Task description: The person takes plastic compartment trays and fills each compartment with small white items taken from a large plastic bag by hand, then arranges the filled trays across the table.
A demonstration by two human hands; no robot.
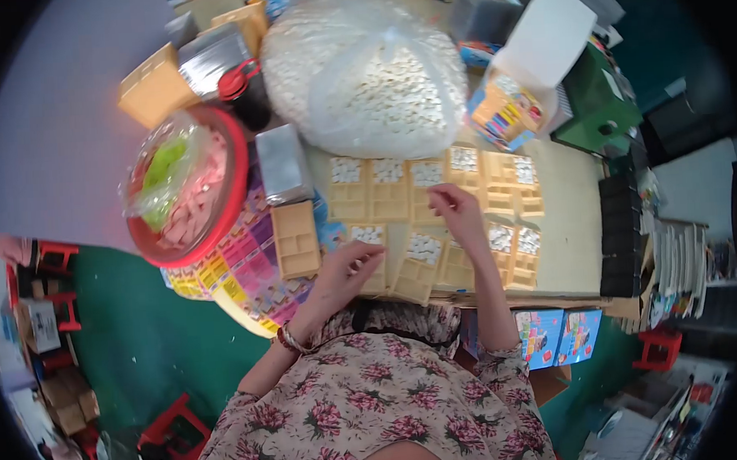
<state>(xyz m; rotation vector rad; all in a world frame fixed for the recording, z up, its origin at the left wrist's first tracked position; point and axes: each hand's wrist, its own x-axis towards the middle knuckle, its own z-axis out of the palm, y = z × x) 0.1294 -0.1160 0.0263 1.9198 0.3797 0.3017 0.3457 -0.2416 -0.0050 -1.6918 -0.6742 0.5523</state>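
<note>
My left hand (pixel 350 273), its fingers curled in, is over the left edge of a front tan compartment tray; small white pieces (pixel 367 234) fill that tray's far section. Above the middle of the tray rows, my right hand (pixel 459 214) has its fingers bent together near a back tray (pixel 424 208). Anything held in either hand is too small or hidden to make out. Between the hands, a tilted tan tray (pixel 415 279) also holds white pieces in its far section. More such trays stand in two rows, several with white pieces.
A big clear bag of white pieces (pixel 395 95) lies behind the trays. To the left are a red basin (pixel 235 204) with pink and green items, a dark bottle with red lid (pixel 248 103), a tan tray (pixel 295 242) and a grey box (pixel 282 164). An open white box (pixel 546 33) stands back right.
</note>
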